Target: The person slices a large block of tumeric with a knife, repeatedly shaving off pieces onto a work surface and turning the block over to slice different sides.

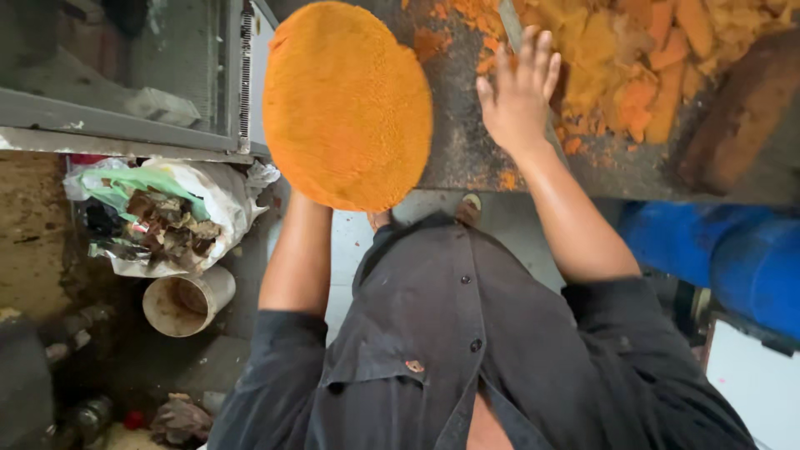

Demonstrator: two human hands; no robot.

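Observation:
A big round orange slab with a rough, spongy face is held up on edge in front of me. My left hand is hidden behind it; only the forearm shows below it. My right hand lies flat with fingers spread on the dark, stained work table, just right of the slab. Beyond that hand lies a heap of orange cut pieces, and a thin metal blade pokes out by the fingertips.
A white sack of scraps and a pale bucket stand on the floor at the left. A blue drum lies at the right under the table. A grey metal frame runs along the upper left.

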